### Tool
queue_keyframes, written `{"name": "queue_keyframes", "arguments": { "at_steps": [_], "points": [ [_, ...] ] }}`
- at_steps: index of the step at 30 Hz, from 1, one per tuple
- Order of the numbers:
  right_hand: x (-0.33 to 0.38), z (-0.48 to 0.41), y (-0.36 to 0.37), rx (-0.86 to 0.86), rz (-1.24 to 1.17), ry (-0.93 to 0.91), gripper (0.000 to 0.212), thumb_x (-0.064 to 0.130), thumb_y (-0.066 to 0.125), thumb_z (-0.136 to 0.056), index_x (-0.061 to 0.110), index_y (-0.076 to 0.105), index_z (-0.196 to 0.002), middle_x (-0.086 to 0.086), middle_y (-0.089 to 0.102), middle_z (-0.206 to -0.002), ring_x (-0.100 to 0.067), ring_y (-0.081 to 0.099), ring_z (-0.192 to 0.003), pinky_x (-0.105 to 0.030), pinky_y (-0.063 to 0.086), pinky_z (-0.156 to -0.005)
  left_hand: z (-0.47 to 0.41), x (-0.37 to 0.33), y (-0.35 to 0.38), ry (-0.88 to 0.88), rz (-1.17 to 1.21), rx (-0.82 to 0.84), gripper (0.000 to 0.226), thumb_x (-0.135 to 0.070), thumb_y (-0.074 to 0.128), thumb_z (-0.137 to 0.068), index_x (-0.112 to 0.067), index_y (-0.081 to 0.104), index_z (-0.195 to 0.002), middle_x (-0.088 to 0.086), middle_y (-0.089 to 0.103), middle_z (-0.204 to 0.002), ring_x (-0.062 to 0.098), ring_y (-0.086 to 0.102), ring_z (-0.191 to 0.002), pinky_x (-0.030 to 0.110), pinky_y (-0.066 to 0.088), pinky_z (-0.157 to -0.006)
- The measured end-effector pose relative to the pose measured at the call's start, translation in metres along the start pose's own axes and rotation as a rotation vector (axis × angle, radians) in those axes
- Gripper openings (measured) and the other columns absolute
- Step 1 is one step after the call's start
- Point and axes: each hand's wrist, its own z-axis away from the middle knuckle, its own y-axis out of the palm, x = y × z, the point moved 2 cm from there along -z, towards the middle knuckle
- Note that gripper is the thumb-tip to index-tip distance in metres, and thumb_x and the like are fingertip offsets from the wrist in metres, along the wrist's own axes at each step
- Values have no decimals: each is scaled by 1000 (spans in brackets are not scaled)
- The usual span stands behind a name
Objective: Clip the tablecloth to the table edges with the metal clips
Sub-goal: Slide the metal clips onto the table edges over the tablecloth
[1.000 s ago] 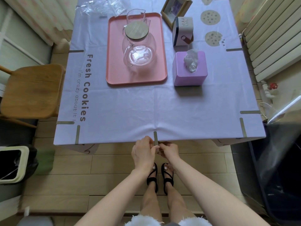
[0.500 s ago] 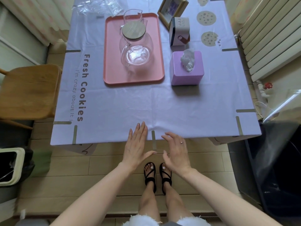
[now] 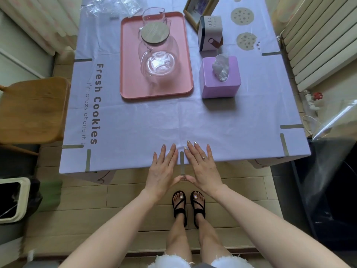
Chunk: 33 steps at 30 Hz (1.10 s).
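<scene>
We take the pink tray (image 3: 125,55) as our marker. The lilac tablecloth (image 3: 231,122) lies flat under it and runs out well past it on every side. At the cloth's edge nearest the person, straight out from the tray's near rim, a metal clip (image 3: 181,163) sits over the hem, its strip pointing back at the tray. The left hand (image 3: 163,171) lies flat on the cloth just beside the clip, below the tray's middle. The right hand (image 3: 201,167) lies just beside it too, below the tray's right corner. All fingers are straight and a little spread, the thumbs nearly meet under the clip's outer end, and neither hand holds anything. Further clips (image 3: 88,160) show at the cloth's corners and side edges, well apart from the tray.

We judge the cloth thin, light and soft, creased along its folds and ready to slide or pucker. So it wants flat palms stroking away from the tray, not a pinch. The clips look like narrow, stiff, springy metal, probably slick. We would hold one by its bent outer end and push it straight toward the tray, with the cloth kept taut
</scene>
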Motion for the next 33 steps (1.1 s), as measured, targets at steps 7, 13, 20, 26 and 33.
{"name": "queue_keyframes", "arguments": {
  "at_steps": [7, 13, 20, 26, 33],
  "points": [
    [0, -3, 0, -83, -46, 37, 86, 43, 80, -63, 11, 47, -136, -8, 41, -147, -27, 41, -134, -59, 32, -107, -8, -1, -5, -53, 43, -79, 83, -50, 82, -53, -8, 62, -122, 7, 57, -132, 34, 56, -118, 49, 54, -80],
    [2, -9, 1, -110, -59, 84, 75, 35, 82, -63, 13, 54, -129, -3, 51, -138, -26, 49, -127, -58, 32, -107, -13, 1, -4, -83, 71, -113, 72, -42, 87, -52, -9, 67, -113, 3, 65, -122, 31, 63, -109, 46, 57, -72],
    [5, -15, 3, -124, -27, 106, 68, 30, 85, -58, 13, 59, -119, -2, 58, -128, -26, 55, -121, -59, 31, -107, -18, 0, -3, -84, 49, -145, 62, -41, 87, -53, -7, 71, -103, 4, 69, -112, 32, 67, -100, 40, 58, -68],
    [4, -14, 3, -133, -13, 99, 69, 28, 86, -56, 13, 60, -118, -2, 59, -127, -26, 56, -120, -60, 33, -105, -18, 0, -3, -87, 54, -138, 62, -40, 87, -53, -7, 71, -103, 5, 70, -112, 32, 67, -100, 41, 59, -67],
    [4, -14, 4, -109, -32, 99, 70, 28, 86, -57, 13, 59, -120, -2, 57, -130, -25, 55, -121, -60, 34, -105, -19, -3, -9, -114, 68, -75, 65, -41, 88, -50, -7, 71, -102, 5, 70, -111, 32, 67, -98, 41, 58, -65]
  ]
}}
